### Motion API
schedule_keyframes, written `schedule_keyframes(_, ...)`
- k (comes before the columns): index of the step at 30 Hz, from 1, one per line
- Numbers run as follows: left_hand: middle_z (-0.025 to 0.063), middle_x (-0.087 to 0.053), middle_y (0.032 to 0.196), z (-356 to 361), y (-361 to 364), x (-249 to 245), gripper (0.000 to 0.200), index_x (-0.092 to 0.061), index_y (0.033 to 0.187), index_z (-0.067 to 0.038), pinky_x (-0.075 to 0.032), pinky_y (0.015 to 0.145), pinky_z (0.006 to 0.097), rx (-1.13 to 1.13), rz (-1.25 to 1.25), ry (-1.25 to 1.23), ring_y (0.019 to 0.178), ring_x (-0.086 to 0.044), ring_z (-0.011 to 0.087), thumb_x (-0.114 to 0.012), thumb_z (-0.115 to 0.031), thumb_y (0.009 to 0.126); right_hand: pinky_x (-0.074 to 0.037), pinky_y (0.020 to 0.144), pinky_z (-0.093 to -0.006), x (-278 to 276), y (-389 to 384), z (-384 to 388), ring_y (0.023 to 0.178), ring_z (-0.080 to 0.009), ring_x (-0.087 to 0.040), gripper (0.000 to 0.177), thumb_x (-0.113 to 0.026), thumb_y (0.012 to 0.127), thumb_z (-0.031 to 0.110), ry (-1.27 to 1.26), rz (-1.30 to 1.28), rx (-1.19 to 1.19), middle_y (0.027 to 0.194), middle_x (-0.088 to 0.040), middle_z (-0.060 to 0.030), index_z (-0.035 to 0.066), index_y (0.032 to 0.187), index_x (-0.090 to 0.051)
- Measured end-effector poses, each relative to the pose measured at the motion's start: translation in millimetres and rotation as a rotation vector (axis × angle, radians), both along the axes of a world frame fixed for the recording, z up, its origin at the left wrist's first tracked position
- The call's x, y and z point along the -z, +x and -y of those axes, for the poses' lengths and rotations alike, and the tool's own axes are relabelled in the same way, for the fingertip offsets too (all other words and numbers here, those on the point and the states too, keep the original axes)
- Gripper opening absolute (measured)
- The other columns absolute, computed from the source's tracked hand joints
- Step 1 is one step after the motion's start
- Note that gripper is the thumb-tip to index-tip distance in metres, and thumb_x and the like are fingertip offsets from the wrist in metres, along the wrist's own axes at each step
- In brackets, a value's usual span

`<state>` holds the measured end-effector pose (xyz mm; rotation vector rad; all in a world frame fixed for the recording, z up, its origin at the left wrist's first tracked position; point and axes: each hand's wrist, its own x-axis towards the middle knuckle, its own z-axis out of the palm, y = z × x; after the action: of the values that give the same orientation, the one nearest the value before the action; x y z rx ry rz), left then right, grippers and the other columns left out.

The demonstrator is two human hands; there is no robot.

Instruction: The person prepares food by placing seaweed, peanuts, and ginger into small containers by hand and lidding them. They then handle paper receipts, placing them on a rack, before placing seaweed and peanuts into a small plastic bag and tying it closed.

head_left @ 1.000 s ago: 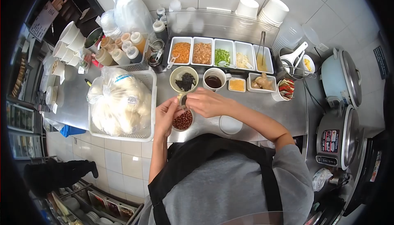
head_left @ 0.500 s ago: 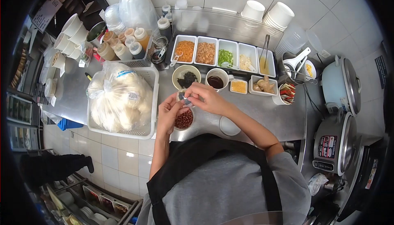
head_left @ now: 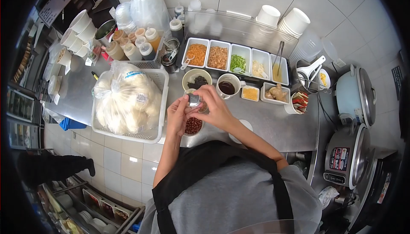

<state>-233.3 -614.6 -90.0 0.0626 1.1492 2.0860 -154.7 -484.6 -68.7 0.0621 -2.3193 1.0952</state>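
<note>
Over the counter, my left hand [head_left: 176,115] and my right hand [head_left: 217,109] are together around a small clear sauce cup [head_left: 193,100] with something dark in it. My left thumb and fingers grip its left side, while my right fingers close on the other side. Just behind it sits a pale bowl [head_left: 185,80] of dark shredded food. Below my hands, a bowl of reddish-brown beans or nuts [head_left: 194,126] is partly covered by them. A white mug [head_left: 221,78] of dark liquid stands to the right.
White trays of chopped toppings [head_left: 219,51] line the back. On the left, a white basket [head_left: 159,136] holds a large bag of pale food [head_left: 124,106]. Sauce bottles [head_left: 147,50] stand behind it. Ginger [head_left: 276,93] and rice cookers [head_left: 348,157] are to the right.
My right hand has shifted from pinching the top of the sauce cup to holding its right side, fingers more spread. The cup is tilted, its face turned toward me. The view has shifted slightly.
</note>
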Motion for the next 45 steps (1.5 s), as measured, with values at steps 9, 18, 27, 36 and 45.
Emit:
schedule_keyframes(9,0.0144,-0.065,0.087,0.0,4.1,6.7,0.024,-0.055,0.096,0.005,-0.056,0.066,0.0266,-0.014,0.009,-0.039,0.078,-0.067,0.0226,-0.06,-0.017,0.087,-0.048,0.07,-0.0309,11.2,-2.9,0.7,0.087,-0.0219,-0.054,0.041,-0.071,0.068,0.007,-0.158,0.01,0.038,0.102,-0.048,-0.0104,0.003,0.105,-0.053)
schedule_keyframes(18,0.0096,-0.064,0.087,4.7,3.9,11.0,0.016,-0.057,0.097,0.002,-0.056,0.067,0.0244,-0.015,-0.062,-0.154,0.074,-0.065,0.0142,-0.058,-0.012,0.087,-0.046,0.065,-0.0237,15.9,1.2,3.2,0.078,-0.0104,-0.052,0.043,-0.067,0.07,-0.003,-0.421,0.112,-0.094,0.106,-0.045,-0.0054,0.005,0.109,-0.052)
schedule_keyframes(27,0.0109,-0.064,0.089,4.6,9.7,22.5,0.021,-0.055,0.104,0.005,-0.056,0.067,0.024,0.015,-0.213,-0.203,0.075,-0.064,0.0141,-0.058,-0.007,0.086,-0.046,0.065,-0.0225,30.2,0.3,-20.8,0.08,-0.0072,-0.052,0.039,-0.055,0.089,0.011,-0.716,0.528,-0.172,0.104,-0.05,-0.003,0.004,0.126,-0.047)
schedule_keyframes(36,0.0052,-0.064,0.089,1.5,16.8,24.9,0.022,-0.054,0.105,0.004,-0.047,0.064,0.0193,0.035,-0.497,-0.249,0.077,-0.058,0.0056,-0.059,-0.008,0.087,-0.047,0.072,-0.0319,38.5,6.1,-14.0,0.079,-0.0213,-0.059,0.019,-0.055,0.087,0.01,-0.432,0.321,-0.069,0.094,-0.059,-0.0118,-0.002,0.102,-0.055)
schedule_keyframes(45,0.0036,-0.064,0.087,11.3,37.9,35.7,0.022,-0.055,0.106,0.002,-0.045,0.066,0.0194,0.1,-0.66,-0.404,0.076,-0.057,0.0056,-0.059,-0.005,0.086,-0.049,0.072,-0.0301,3.1,38.1,-11.2,0.085,-0.0177,-0.062,0.031,-0.06,0.084,0.009,-0.404,0.65,-0.171,0.099,-0.061,-0.0116,-0.002,0.112,-0.052)
